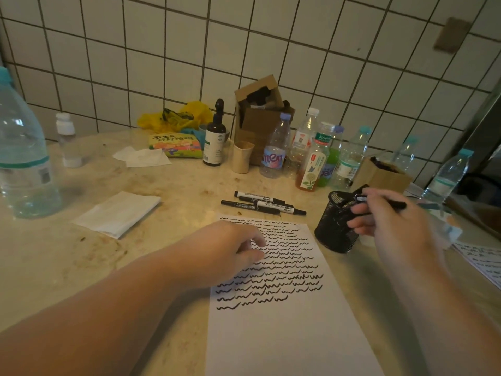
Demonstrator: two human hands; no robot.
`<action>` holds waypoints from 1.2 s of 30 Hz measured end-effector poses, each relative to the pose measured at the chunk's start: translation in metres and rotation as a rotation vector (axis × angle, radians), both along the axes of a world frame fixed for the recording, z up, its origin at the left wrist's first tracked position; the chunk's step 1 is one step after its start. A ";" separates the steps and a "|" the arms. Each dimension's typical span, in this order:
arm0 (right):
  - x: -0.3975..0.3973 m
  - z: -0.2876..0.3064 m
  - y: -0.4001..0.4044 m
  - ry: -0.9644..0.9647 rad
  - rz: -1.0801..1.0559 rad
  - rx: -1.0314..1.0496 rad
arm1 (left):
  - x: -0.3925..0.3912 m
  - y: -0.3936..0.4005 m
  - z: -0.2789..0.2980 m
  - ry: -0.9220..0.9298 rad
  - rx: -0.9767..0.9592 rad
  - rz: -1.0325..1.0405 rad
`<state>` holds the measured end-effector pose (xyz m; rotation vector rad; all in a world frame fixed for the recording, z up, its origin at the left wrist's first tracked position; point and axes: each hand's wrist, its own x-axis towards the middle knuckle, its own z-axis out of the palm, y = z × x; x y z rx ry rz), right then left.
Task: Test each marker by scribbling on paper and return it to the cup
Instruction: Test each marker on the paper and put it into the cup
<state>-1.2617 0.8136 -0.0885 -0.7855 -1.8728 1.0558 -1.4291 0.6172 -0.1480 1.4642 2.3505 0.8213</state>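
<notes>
1. Black mesh cup (336, 226) is the thing to watch. It stands just to the right of the paper (273, 321), near the paper's top corner.
2. Just above and to the right of the cup, the right hand (390, 221) has its fingers curled round a black marker (390, 203).
3. That marker lies almost flat, long way left to right. One end is over the cup's open rim and the other end sticks out to the right, away from the cup.
4. I think the marker must tip up and go down into the cup next. The right hand is much nearer the cup than the left.
5. To the left of the cup, the left hand (230, 248) rests on the paper with loose fingers and holds nothing.
6. Behind the paper, to the left of the cup, more markers (263, 204) lie flat in a small pile.
7. Everything sits on a pale stone counter (162, 191) with some stains. Behind the cup, bottles (311, 156) stand by a white tiled wall (271, 44).
</notes>
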 end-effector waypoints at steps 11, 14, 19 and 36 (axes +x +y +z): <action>-0.017 0.024 0.010 -0.232 -0.226 0.308 | 0.000 0.000 0.000 0.036 -0.020 0.005; -0.024 0.023 -0.016 -0.183 -0.168 0.515 | 0.001 0.002 0.001 0.056 -0.025 -0.006; -0.089 -0.013 -0.015 -0.716 0.210 0.592 | 0.001 0.006 0.001 0.106 -0.054 -0.008; -0.142 -0.048 -0.009 -0.989 0.105 0.553 | -0.001 0.003 0.006 0.156 -0.059 -0.024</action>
